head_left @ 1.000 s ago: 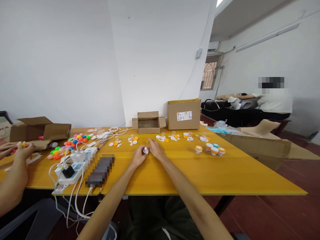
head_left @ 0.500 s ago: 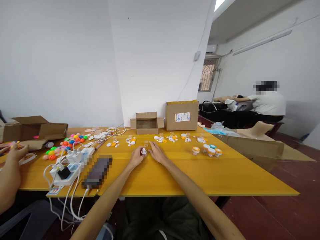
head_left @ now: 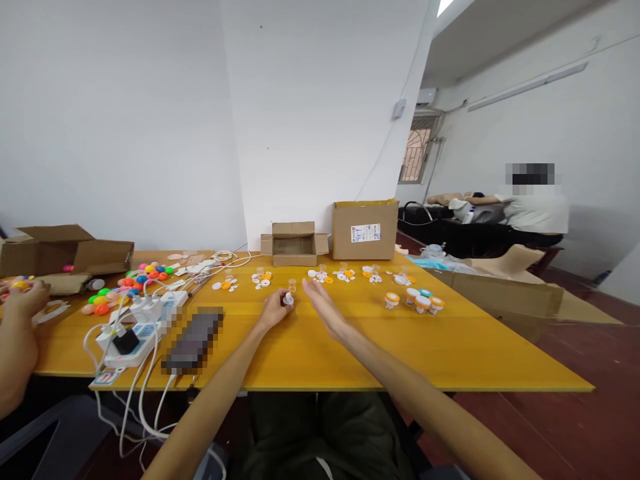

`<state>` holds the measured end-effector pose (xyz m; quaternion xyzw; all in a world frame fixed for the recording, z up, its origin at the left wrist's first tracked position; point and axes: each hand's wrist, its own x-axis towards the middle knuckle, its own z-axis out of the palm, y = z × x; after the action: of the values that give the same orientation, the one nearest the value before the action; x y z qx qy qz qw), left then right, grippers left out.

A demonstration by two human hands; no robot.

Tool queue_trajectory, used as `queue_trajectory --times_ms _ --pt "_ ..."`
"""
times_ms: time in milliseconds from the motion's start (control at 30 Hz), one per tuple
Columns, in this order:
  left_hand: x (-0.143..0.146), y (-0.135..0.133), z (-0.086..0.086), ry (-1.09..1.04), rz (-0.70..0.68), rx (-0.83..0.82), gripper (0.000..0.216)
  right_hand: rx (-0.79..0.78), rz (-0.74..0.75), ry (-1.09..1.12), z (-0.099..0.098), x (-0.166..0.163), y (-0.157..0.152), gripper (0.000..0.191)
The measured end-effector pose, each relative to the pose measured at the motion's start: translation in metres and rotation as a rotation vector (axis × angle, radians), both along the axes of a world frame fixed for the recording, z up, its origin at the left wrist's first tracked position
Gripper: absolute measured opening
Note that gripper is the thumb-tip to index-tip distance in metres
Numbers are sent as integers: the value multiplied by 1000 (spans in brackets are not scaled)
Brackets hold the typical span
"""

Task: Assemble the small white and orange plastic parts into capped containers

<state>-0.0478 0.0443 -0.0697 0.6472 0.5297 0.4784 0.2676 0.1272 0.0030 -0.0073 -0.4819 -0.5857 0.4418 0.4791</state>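
My left hand (head_left: pixel 272 311) is closed around a small white plastic part (head_left: pixel 288 299) with a narrow top, just above the yellow table (head_left: pixel 310 360). Right of it, my right hand (head_left: pixel 324 305) is stretched out with straight fingers and holds nothing visible. Its fingertips lie near a pile of small white and orange discs (head_left: pixel 327 280). A small clear cup (head_left: pixel 293 285) stands just beyond my left hand. Farther right are several assembled pieces with round orange-and-white tops (head_left: pixel 391 300), one of them with a teal top (head_left: pixel 425 293).
An open cardboard box (head_left: pixel 294 247) and a closed carton (head_left: pixel 364 230) stand at the back. To the left are a phone (head_left: pixel 193 340), power strips (head_left: pixel 145 333) with cables, colourful balls (head_left: pixel 145 277) and another person's hand (head_left: pixel 27 300). Another person (head_left: pixel 535 210) sits far right.
My right hand has moved right, away from my left hand and the clear cup, toward the disc pile. My left hand stays nearly in place, still holding the white part.
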Motion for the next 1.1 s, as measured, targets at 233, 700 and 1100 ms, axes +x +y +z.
queue_trajectory --times_ms 233,700,1100 --pt "6 -13 18 35 68 -5 36 144 -91 8 69 2 56 72" --pt "12 -38 37 -205 74 -12 54 -52 69 123 -52 43 -80 67" --pt "1 -102 79 -523 153 -117 47 -29 -130 227 -13 179 -73 71"
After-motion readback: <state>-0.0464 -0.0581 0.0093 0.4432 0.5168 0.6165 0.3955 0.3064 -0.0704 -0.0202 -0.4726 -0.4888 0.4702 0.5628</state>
